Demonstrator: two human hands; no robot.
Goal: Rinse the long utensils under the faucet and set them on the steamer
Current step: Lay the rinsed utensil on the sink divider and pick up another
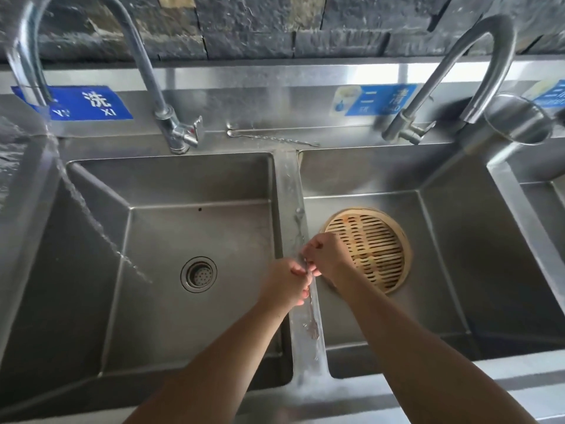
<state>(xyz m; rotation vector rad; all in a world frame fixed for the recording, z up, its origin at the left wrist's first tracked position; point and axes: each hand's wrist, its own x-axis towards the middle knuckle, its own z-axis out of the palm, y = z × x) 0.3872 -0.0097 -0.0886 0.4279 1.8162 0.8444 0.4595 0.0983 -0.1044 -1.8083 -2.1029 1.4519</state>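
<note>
My left hand [286, 284] and my right hand [325, 255] meet over the wet divider between the two sink basins. Both pinch the upper end of a thin long metal utensil [312, 316], which lies along the divider and points toward me. A round bamboo steamer [371, 250] sits on the floor of the right basin, just right of my right hand and partly covered by it. A second long twisted metal utensil [272, 138] lies on the back ledge between the faucets. The left faucet [27, 56] runs, its stream [91, 215] falling into the left basin.
The left basin has a round drain strainer [198, 274]. A second faucet [477, 65] arches over the right basin, not running. A metal cup [516, 119] stands on the ledge at the far right. A third basin edge shows at the right.
</note>
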